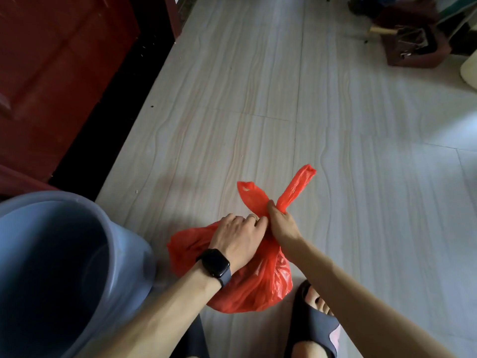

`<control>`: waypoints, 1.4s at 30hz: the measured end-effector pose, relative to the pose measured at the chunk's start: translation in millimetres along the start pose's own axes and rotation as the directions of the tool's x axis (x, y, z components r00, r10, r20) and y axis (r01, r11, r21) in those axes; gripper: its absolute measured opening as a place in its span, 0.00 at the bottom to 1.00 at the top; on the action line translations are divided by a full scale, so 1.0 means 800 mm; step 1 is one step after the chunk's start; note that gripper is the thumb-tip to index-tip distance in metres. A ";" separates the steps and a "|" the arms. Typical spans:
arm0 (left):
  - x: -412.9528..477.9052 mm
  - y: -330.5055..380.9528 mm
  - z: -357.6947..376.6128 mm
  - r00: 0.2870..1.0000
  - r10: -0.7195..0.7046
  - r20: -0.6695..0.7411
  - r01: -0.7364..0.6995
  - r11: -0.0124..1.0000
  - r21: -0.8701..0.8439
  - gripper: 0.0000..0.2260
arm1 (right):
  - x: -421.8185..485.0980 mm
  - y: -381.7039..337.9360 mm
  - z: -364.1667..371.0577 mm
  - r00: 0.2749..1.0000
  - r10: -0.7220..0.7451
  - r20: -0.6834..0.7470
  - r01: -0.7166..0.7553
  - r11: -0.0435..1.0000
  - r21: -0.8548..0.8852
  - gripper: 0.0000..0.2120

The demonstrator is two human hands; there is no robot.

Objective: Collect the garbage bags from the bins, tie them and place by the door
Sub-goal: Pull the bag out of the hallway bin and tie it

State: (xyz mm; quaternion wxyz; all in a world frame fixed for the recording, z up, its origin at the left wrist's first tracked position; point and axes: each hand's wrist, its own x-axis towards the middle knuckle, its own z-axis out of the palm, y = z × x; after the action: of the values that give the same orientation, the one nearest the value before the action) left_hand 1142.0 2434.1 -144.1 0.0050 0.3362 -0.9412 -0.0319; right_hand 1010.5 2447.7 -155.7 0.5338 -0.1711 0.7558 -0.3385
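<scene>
Both the left hand [238, 235] and right hand [281, 223] are clamped on the red bag [258, 288]'s crossed handles, bunching the neck to knot it, I'd guess.

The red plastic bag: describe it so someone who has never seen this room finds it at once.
On the pale tiled floor, find the big blue-grey bin at lower left. Just right of it sits the red plastic bag, its neck gripped by the left hand and right hand. Unlike the dull bin, it is bright, crinkly, with two handles sticking up.
</scene>
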 end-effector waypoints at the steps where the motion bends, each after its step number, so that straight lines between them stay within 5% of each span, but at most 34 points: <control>1: -0.003 -0.001 0.000 1.000 0.000 0.006 0.001 0.997 -0.074 0.10 | 0.002 0.000 -0.002 0.999 0.040 -0.021 -0.039 0.998 0.041 0.18; 3: -0.007 -0.008 0.000 0.996 -0.077 0.049 0.089 0.939 -0.334 0.13 | 0.003 -0.002 -0.009 0.989 0.145 -0.013 -0.139 0.967 0.212 0.21; 5: -0.008 -0.017 0.002 0.960 -0.242 0.143 0.279 0.773 -0.570 0.15 | 0.006 -0.005 -0.018 0.968 0.210 0.134 -0.245 0.901 0.357 0.28; 8: -0.003 -0.027 0.007 0.901 -0.303 0.312 0.435 0.615 -0.658 0.13 | 0.006 -0.013 -0.029 0.904 0.151 0.401 -0.347 0.807 0.478 0.27; 10: 0.006 -0.039 0.008 0.843 -0.268 0.466 0.537 0.369 -0.759 0.12 | 0.002 -0.016 -0.034 0.869 0.072 0.490 -0.343 0.801 0.490 0.21; 13: 0.010 -0.059 0.003 0.723 -0.121 0.680 0.647 -0.226 -0.729 0.07 | -0.003 -0.011 -0.043 0.809 -0.031 0.587 -0.251 0.886 0.391 0.13; 17: 0.006 -0.086 0.017 0.637 -0.030 0.770 0.742 -0.244 -0.624 0.06 | -0.007 -0.004 -0.046 0.760 -0.085 0.645 -0.082 0.971 0.226 0.09; 21: 0.017 -0.080 0.017 0.697 0.148 0.701 0.641 -0.567 -0.517 0.11 | -0.007 0.002 -0.040 0.847 -0.245 0.472 0.279 0.960 -0.002 0.08; 24: 0.020 -0.075 0.015 0.693 0.210 0.689 0.666 -0.552 -0.502 0.15 | -0.006 0.015 -0.029 0.887 -0.383 0.258 0.436 0.878 -0.197 0.04; 29: 0.024 -0.071 0.002 0.622 0.170 0.764 0.780 -0.219 -0.586 0.30 | -0.007 0.020 -0.026 0.883 -0.452 0.130 0.469 0.866 -0.172 0.06; 33: 0.031 -0.066 -0.004 0.623 -0.217 0.752 0.771 0.331 -0.544 0.39 | -0.011 0.022 -0.029 0.951 -0.274 0.144 0.276 0.961 0.003 0.09; 35: 0.033 -0.060 -0.004 0.673 -0.203 0.712 0.714 0.432 -0.551 0.40 | -0.014 0.023 -0.027 0.959 -0.239 0.150 0.238 0.971 0.025 0.13; 38: 0.027 -0.048 0.005 0.734 -0.110 0.670 0.675 0.231 -0.701 0.35 | -0.020 0.020 -0.023 0.938 -0.312 0.153 0.304 0.950 0.071 0.17; 42: 0.021 -0.034 0.029 0.771 -0.290 0.567 0.565 -0.099 -0.819 0.30 | -0.028 0.019 -0.014 0.873 -0.447 0.197 0.442 0.894 0.072 0.07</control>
State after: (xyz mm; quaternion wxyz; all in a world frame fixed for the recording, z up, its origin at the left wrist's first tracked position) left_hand 1145.1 2403.8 -168.9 0.1204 0.5196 -0.4950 -0.6859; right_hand 1010.0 2476.1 -148.4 0.5199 -0.3679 0.6319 -0.4417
